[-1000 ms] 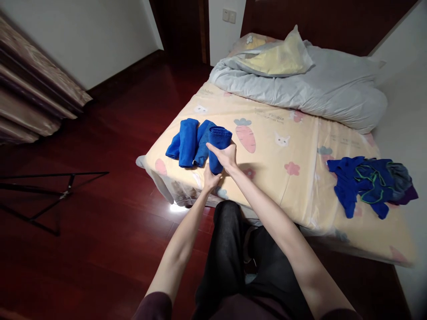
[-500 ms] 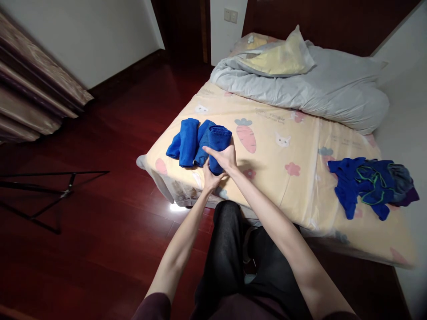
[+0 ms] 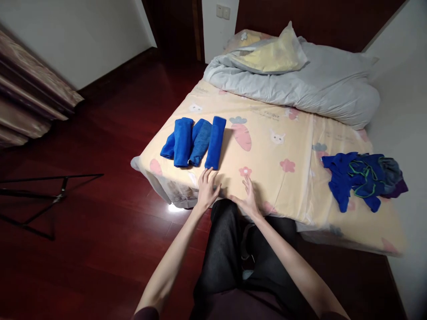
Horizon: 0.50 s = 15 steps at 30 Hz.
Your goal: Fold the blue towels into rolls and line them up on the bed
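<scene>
A rolled blue cloth (image 3: 216,143) lies on the bed at the right end of a row. Beside it on the left are several more blue rolled or folded cloths (image 3: 183,143), some overlapping. My left hand (image 3: 207,190) is at the near end of the right-hand roll, fingers apart, its fingertips close to or touching the roll's edge. Over the sheet to the right, my right hand (image 3: 247,198) is open with nothing in it, near the bed's front edge.
The bed (image 3: 267,169) has a patterned yellow sheet. A heap of blue clothes (image 3: 365,180) with green cord lies at the right. A grey quilt (image 3: 333,84) and a yellow pillow (image 3: 273,55) are at the head. Black stand legs (image 3: 50,200) rest on the floor at left.
The blue roll that both hands held upright now lies flat beside the others. Both hands have let go and drawn back toward me, the right one moving off to the right.
</scene>
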Tool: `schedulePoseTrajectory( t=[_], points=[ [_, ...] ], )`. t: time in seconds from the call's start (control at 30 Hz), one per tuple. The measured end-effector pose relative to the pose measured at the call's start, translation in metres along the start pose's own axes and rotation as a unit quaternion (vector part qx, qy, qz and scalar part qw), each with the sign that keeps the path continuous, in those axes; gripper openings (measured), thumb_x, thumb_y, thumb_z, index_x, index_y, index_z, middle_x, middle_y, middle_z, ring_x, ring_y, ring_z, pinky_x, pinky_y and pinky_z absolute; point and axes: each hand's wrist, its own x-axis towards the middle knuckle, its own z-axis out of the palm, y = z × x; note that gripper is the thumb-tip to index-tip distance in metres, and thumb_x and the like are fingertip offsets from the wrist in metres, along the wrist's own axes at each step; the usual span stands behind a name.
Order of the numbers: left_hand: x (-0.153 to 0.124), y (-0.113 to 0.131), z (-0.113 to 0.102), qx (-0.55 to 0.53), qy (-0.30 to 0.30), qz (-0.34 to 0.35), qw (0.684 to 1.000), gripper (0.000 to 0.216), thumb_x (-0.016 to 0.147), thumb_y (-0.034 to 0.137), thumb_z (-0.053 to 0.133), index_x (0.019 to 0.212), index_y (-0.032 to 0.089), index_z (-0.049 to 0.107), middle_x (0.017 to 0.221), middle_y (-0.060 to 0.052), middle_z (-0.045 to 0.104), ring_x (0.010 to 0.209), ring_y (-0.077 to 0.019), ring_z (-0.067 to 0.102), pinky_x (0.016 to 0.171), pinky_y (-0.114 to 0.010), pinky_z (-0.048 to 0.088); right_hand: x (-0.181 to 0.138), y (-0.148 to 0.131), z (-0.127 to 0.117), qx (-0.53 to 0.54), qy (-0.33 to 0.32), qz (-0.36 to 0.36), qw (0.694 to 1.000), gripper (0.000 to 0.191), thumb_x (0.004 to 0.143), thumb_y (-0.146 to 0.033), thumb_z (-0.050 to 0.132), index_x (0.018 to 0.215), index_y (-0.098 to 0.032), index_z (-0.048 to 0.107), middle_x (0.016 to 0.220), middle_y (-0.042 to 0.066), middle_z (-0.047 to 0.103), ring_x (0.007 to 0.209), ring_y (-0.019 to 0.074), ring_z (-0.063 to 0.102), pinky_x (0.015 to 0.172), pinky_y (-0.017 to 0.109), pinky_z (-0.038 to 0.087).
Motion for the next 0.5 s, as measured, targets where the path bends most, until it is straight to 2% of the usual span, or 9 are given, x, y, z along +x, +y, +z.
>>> schedulePoseTrajectory(
  t=[0.07, 0.13, 0.2, 0.3, 0.4, 0.5],
  points=[
    [0.020, 0.001, 0.014, -0.010, -0.059, 0.020, 0.998, 0.051, 0.081, 0.028, 0.073, 0.132, 0.024, 0.067, 0.155, -0.016, 0.051, 0.155, -0.0394, 0.033, 0.129, -0.063, 0.022, -0.042, 0.018, -0.020, 0.003, 0.002, 0.043, 0.999, 0.106, 0.069, -0.053, 0.091, 0.159, -0.033, 0.040, 0.167, 0.015, 0.040, 0.149, 0.0356, 0.049, 0.126, 0.057, 0.036],
    [0.040, -0.001, 0.029, -0.021, -0.096, 0.043, 0.994, 0.050, 0.074, 0.027, 0.075, 0.124, 0.024, 0.070, 0.150, -0.017, 0.056, 0.153, -0.0411, 0.036, 0.128, -0.065, 0.020, -0.086, 0.035, -0.041, 0.014, -0.004, 0.090, 0.996, 0.087, 0.075, -0.051, 0.087, 0.152, -0.035, 0.050, 0.161, 0.014, 0.050, 0.140, 0.0348, 0.058, 0.119, 0.058, 0.046],
    [0.053, -0.005, 0.045, -0.008, -0.121, 0.068, 0.990, 0.046, 0.071, 0.029, 0.073, 0.116, 0.024, 0.071, 0.145, -0.017, 0.060, 0.150, -0.0413, 0.041, 0.127, -0.067, 0.021, -0.128, 0.049, -0.063, 0.021, -0.043, 0.134, 0.990, 0.069, 0.080, -0.049, 0.083, 0.143, -0.034, 0.060, 0.149, 0.013, 0.062, 0.129, 0.0332, 0.067, 0.111, 0.057, 0.054],
    [0.059, -0.011, 0.064, 0.047, -0.151, 0.096, 0.983, 0.037, 0.069, 0.028, 0.067, 0.106, 0.024, 0.072, 0.137, -0.018, 0.065, 0.147, -0.0401, 0.045, 0.125, -0.067, 0.023, -0.175, 0.059, -0.095, 0.031, -0.096, 0.189, 0.977, 0.051, 0.081, -0.050, 0.081, 0.127, -0.028, 0.071, 0.132, 0.012, 0.074, 0.114, 0.0309, 0.075, 0.104, 0.055, 0.058],
    [0.054, -0.011, 0.076, 0.113, -0.190, 0.116, 0.968, 0.032, 0.072, 0.028, 0.062, 0.102, 0.022, 0.071, 0.133, -0.018, 0.067, 0.145, -0.0392, 0.047, 0.125, -0.066, 0.023, -0.192, 0.057, -0.129, 0.091, -0.047, 0.221, 0.970, 0.049, 0.083, -0.055, 0.079, 0.120, -0.023, 0.074, 0.127, 0.014, 0.076, 0.108, 0.0295, 0.077, 0.101, 0.052, 0.060],
    [0.049, -0.002, 0.081, 0.214, -0.230, 0.133, 0.940, 0.030, 0.079, 0.027, 0.055, 0.103, 0.017, 0.069, 0.127, -0.019, 0.069, 0.133, -0.0367, 0.057, 0.121, -0.064, 0.031, -0.184, 0.056, -0.166, 0.127, 0.046, 0.218, 0.967, 0.049, 0.085, -0.058, 0.075, 0.118, -0.022, 0.074, 0.127, 0.014, 0.076, 0.106, 0.0281, 0.078, 0.096, 0.047, 0.062]
  ],
)
